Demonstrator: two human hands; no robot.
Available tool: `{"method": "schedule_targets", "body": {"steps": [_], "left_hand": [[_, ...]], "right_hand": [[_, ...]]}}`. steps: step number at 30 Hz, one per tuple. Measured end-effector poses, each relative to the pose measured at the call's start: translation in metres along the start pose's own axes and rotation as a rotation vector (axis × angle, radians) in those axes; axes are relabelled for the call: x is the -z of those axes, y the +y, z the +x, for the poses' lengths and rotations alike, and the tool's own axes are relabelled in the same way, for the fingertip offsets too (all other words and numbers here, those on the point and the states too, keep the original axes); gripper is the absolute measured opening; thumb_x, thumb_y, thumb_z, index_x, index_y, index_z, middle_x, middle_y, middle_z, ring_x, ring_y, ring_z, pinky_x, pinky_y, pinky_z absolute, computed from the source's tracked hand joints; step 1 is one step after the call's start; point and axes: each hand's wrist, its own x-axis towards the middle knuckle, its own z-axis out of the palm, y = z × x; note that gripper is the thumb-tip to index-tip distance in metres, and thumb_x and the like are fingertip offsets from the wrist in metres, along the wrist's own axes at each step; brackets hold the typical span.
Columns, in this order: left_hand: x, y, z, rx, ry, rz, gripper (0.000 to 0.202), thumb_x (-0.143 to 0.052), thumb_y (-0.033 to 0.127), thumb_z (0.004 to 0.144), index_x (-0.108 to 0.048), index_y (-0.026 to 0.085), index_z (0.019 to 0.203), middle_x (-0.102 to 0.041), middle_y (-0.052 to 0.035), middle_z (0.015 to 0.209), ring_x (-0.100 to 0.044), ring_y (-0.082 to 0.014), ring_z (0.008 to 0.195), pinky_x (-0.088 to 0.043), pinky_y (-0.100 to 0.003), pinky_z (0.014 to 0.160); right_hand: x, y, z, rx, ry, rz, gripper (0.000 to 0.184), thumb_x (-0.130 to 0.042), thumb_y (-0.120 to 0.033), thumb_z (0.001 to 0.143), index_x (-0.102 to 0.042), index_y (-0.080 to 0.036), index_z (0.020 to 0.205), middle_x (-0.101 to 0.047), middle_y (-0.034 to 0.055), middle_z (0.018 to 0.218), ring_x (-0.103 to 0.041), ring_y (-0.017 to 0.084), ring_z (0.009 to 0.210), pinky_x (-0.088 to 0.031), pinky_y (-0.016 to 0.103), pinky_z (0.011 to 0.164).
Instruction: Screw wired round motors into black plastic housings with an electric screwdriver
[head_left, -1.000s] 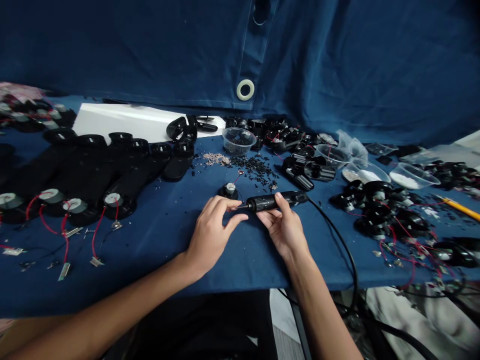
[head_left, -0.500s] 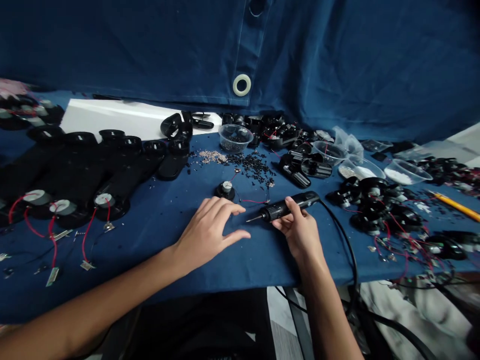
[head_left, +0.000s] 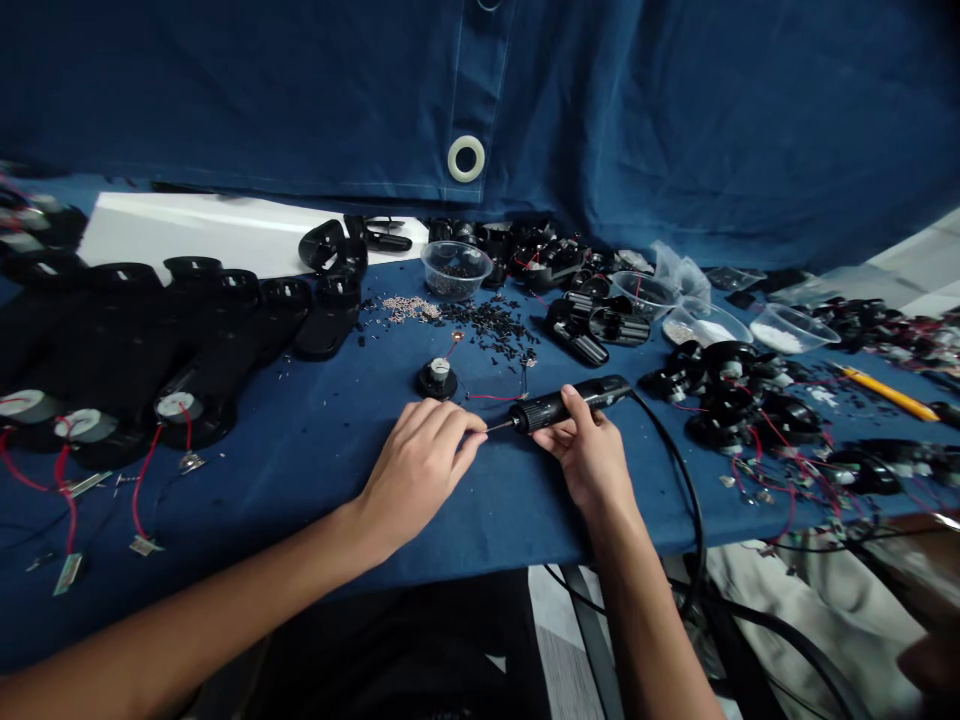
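We see one black corded tool (head_left: 562,405), a soldering iron or a small driver, we cannot tell which, held nearly level above the blue cloth (head_left: 300,500) near the table's front edge. Its thin metal tip (head_left: 499,426) points left and slightly down, and its long axis climbs gently to the right. The grip is ribbed toward the front and smooth toward the back, and a cord (head_left: 694,500) leaves the back end and curves down past the edge. Our right hand (head_left: 589,460) has the tool in a closed grip, thumb on top. Our left hand (head_left: 420,465) is half curled and holds nothing we can see, its fingertips (head_left: 472,430) just beside the tip. Beyond the tip lies one round black part (head_left: 437,378) with a white top and a red wire. Four clear bowls (head_left: 454,270) stand farther back, one yellow pencil (head_left: 885,392) lies at right, and three white-topped discs (head_left: 178,405) with red wires lie at left
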Motion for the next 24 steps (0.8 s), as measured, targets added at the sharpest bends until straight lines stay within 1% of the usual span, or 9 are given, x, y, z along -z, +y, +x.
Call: {"method": "schedule_targets", "body": {"steps": [6, 9, 11, 13, 15, 16, 18, 20, 24], "left_hand": [[-0.004, 0.003, 0.004, -0.055, 0.039, 0.003, 0.008, -0.048, 0.014, 0.092, -0.053, 0.015, 0.086, -0.059, -0.0037, 0.082, -0.053, -0.0172, 0.079, -0.040, -0.033, 0.075], [-0.006, 0.004, 0.003, -0.070, 0.016, 0.048, 0.010, -0.047, 0.014, 0.092, -0.052, 0.015, 0.083, -0.058, -0.0035, 0.080, -0.053, -0.0173, 0.077, -0.040, -0.034, 0.073], [-0.004, 0.004, 0.002, -0.105, -0.014, 0.099, 0.010, -0.047, 0.016, 0.092, -0.052, 0.015, 0.084, -0.058, -0.0039, 0.081, -0.053, -0.0183, 0.078, -0.039, -0.034, 0.073], [0.001, 0.002, 0.000, -0.143, -0.056, 0.114, 0.013, -0.049, 0.026, 0.093, -0.053, 0.014, 0.093, -0.060, -0.0063, 0.091, -0.054, -0.0211, 0.087, -0.039, -0.037, 0.078], [0.006, -0.004, 0.001, -0.139, -0.090, 0.085, 0.030, -0.049, 0.040, 0.092, -0.052, 0.013, 0.106, -0.059, -0.0094, 0.103, -0.052, -0.0242, 0.097, -0.039, -0.040, 0.084], [0.007, -0.007, 0.002, -0.111, -0.095, 0.076, 0.035, -0.047, 0.044, 0.093, -0.051, 0.013, 0.110, -0.058, -0.0102, 0.107, -0.051, -0.0249, 0.099, -0.038, -0.040, 0.086], [0.007, -0.015, 0.006, -0.025, -0.081, 0.124, 0.034, -0.043, 0.043, 0.094, -0.051, 0.014, 0.110, -0.058, -0.0096, 0.107, -0.052, -0.0243, 0.098, -0.038, -0.039, 0.084], [0.003, -0.023, 0.012, 0.030, -0.071, 0.242, 0.030, -0.045, 0.040, 0.094, -0.051, 0.014, 0.109, -0.059, -0.0089, 0.104, -0.052, -0.0238, 0.095, -0.038, -0.038, 0.081], [-0.009, -0.035, 0.023, -0.047, -0.119, 0.375, 0.028, -0.054, 0.035, 0.090, -0.052, 0.013, 0.108, -0.060, -0.0088, 0.101, -0.052, -0.0241, 0.093, -0.037, -0.036, 0.078]], "right_hand": [[-0.003, 0.003, -0.003, 0.049, 0.036, -0.012, 0.037, -0.074, -0.042, 0.067, -0.049, -0.018, 0.082, -0.055, -0.0056, 0.049, -0.060, 0.013, 0.045, -0.058, 0.026, 0.050], [-0.003, 0.004, -0.005, 0.073, 0.048, -0.042, 0.052, -0.073, -0.042, 0.068, -0.047, -0.017, 0.105, -0.057, -0.0058, 0.051, -0.062, 0.017, 0.047, -0.058, 0.029, 0.049], [-0.002, 0.004, -0.005, 0.104, 0.073, -0.071, 0.080, -0.073, -0.043, 0.067, -0.031, -0.017, 0.130, -0.060, -0.0062, 0.052, -0.064, 0.019, 0.048, -0.058, 0.032, 0.048], [-0.001, 0.005, -0.006, 0.121, 0.080, -0.112, 0.105, -0.072, -0.044, 0.068, -0.005, -0.017, 0.144, -0.062, -0.0059, 0.053, -0.064, 0.021, 0.048, -0.057, 0.034, 0.047], [0.000, 0.007, -0.007, 0.146, 0.059, -0.171, 0.115, -0.070, -0.046, 0.069, 0.010, -0.019, 0.146, -0.062, -0.0062, 0.053, -0.064, 0.021, 0.046, -0.057, 0.035, 0.048], [0.000, 0.008, -0.007, 0.169, 0.050, -0.209, 0.115, -0.068, -0.047, 0.070, 0.012, -0.020, 0.147, -0.062, -0.0068, 0.053, -0.063, 0.020, 0.046, -0.057, 0.035, 0.049], [-0.001, 0.009, -0.010, 0.209, 0.039, -0.304, 0.109, -0.066, -0.050, 0.072, 0.007, -0.022, 0.149, -0.060, -0.0072, 0.051, -0.063, 0.020, 0.045, -0.057, 0.034, 0.049], [-0.003, 0.010, -0.013, 0.214, 0.032, -0.432, 0.101, -0.063, -0.052, 0.073, -0.006, -0.022, 0.150, -0.061, -0.0054, 0.052, -0.063, 0.020, 0.046, -0.056, 0.034, 0.050], [-0.009, 0.008, -0.018, 0.205, 0.012, -0.681, 0.080, -0.056, -0.055, 0.078, -0.028, -0.026, 0.146, -0.063, -0.0024, 0.055, -0.063, 0.020, 0.048, -0.054, 0.032, 0.051]]}}
